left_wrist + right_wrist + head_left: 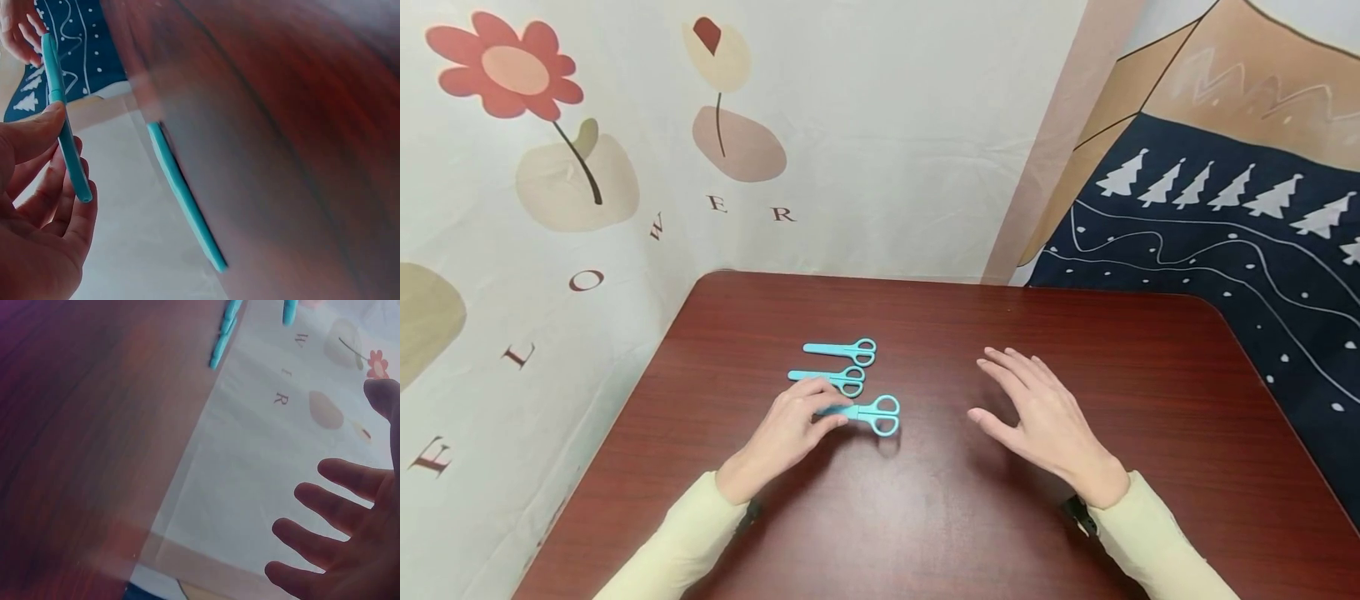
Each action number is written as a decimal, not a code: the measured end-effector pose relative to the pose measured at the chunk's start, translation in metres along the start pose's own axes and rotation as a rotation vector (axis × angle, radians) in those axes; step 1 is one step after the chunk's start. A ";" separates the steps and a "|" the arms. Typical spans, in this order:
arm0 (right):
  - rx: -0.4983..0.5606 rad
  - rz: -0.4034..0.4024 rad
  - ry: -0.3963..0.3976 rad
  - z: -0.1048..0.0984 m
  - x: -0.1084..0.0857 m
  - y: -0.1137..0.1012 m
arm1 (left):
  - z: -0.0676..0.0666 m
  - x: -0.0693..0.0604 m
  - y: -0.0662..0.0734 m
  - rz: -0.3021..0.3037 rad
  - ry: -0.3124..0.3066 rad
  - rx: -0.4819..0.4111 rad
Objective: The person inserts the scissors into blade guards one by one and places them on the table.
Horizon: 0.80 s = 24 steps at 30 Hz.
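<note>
My left hand [792, 423] pinches a pair of turquoise scissors [881, 415] by the blade end, between thumb and fingers. Their two finger loops point right, and the scissors are raised off the table, as the left wrist view shows with the held scissors [74, 156] edge-on. Two more pairs of turquoise scissors lie flat behind them: a middle pair [850, 381], partly covered by the left hand, and a far pair [864, 352]. Off to the right, my right hand [1045, 417] hovers over the table with fingers spread and holds nothing.
The dark red-brown table [925, 517] has rounded far corners. A pale cloth with flower prints [880, 125] hangs behind and to the left. A navy cloth with white trees [1210, 225] hangs at the right.
</note>
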State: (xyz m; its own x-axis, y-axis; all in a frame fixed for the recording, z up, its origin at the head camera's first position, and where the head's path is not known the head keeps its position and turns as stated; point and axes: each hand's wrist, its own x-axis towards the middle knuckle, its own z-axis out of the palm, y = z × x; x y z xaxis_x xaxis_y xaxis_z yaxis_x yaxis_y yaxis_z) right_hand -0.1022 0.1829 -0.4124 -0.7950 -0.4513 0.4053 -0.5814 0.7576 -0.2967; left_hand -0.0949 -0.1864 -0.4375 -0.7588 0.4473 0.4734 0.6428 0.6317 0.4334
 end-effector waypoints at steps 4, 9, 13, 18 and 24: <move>-0.008 0.027 0.003 -0.004 -0.004 0.007 | -0.006 -0.006 -0.010 -0.031 -0.017 0.033; -0.017 0.055 0.003 -0.008 -0.009 0.013 | -0.013 -0.013 -0.023 -0.075 -0.045 0.075; -0.030 0.067 0.006 -0.011 -0.012 0.016 | -0.018 -0.015 -0.030 -0.101 -0.092 0.095; -0.038 0.077 0.004 -0.013 -0.014 0.019 | -0.022 -0.015 -0.035 -0.101 -0.156 0.118; -0.039 0.083 -0.006 -0.014 -0.014 0.019 | -0.026 -0.011 -0.041 -0.129 -0.229 0.132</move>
State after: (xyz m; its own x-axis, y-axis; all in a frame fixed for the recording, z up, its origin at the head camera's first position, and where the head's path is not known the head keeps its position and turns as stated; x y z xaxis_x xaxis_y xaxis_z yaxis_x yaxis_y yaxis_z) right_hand -0.0995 0.2103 -0.4122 -0.8412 -0.3893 0.3752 -0.5066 0.8101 -0.2952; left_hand -0.1099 -0.2333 -0.4406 -0.8468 0.4802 0.2289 0.5319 0.7626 0.3680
